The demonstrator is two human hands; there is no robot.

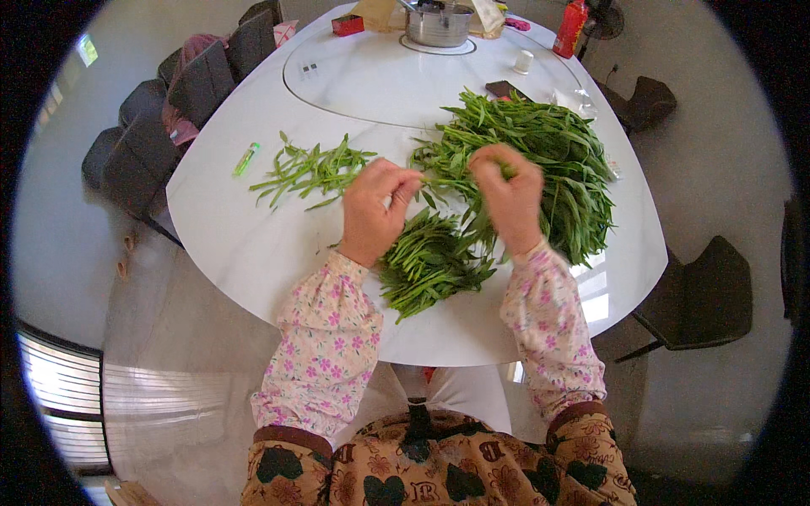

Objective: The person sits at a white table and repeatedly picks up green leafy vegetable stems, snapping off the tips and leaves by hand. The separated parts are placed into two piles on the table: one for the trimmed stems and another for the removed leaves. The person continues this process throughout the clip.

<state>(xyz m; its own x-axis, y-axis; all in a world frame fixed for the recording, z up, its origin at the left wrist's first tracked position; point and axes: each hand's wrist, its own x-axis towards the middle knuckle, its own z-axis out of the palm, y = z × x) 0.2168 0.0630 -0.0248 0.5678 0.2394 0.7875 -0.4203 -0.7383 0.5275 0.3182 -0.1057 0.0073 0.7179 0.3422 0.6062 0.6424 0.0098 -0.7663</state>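
Note:
My left hand (374, 209) pinches the end of a green stem (446, 183) between thumb and forefinger. Fingers curled, my right hand (514, 196) is slightly blurred, with a bit of green showing inside its grip. Behind and beside it spreads a large heap of leafy greens (560, 152), probably water spinach. A smaller bundle of greens (430, 259) lies between my forearms, its stems pointing left and towards me. Beyond my left hand, a thin, loose pile of stems and sprigs (316, 169) rests on the white marble-look table (253, 234).
A green lighter (246, 159) lies left of the sprigs. Farther back are a steel pot (436, 25), a red box (347, 25), a white cup (523, 62), a dark phone-like object (506, 90) and a red bottle (571, 28). Dark chairs (699, 297) flank the table.

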